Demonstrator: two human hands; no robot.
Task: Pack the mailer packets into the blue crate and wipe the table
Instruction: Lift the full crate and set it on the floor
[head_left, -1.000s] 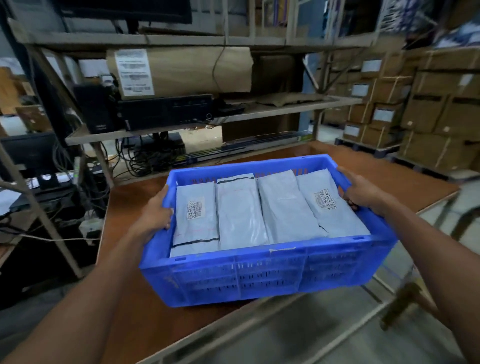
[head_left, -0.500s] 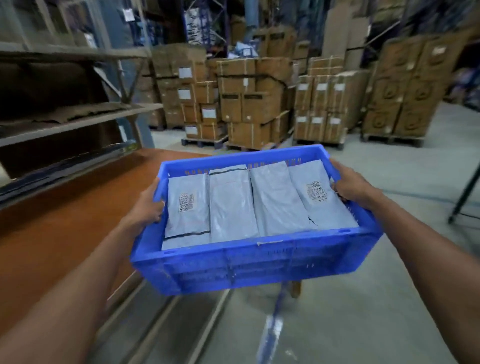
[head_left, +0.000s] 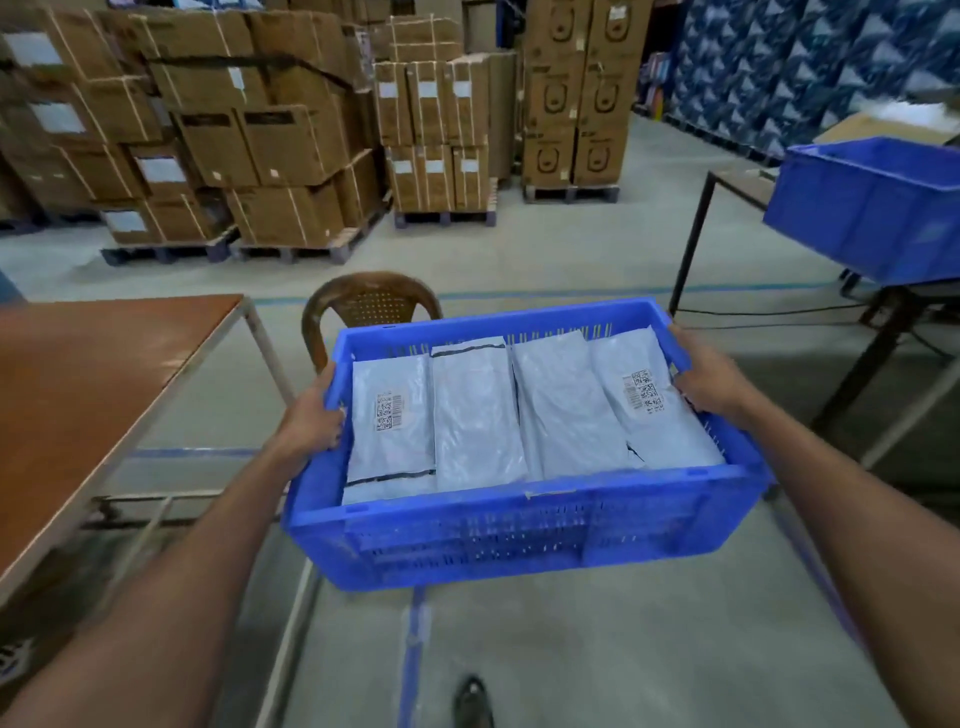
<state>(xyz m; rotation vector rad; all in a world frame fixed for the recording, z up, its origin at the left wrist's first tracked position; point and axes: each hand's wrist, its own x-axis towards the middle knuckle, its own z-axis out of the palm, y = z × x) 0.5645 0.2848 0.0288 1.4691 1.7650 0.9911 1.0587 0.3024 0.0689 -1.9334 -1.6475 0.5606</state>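
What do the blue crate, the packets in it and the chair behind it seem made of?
The crate looks like hard moulded plastic, matt blue, with slotted walls. The packets seem thin grey-white plastic film, slightly glossy and wrinkled. The chair is probably brown moulded plastic, given its perforated back; blur leaves this open.

Blue crate (head_left: 524, 525) w/ slotted walls, pale grey mailer packets (head_left: 478, 415) w/ black codes, brown table (head_left: 78, 395).
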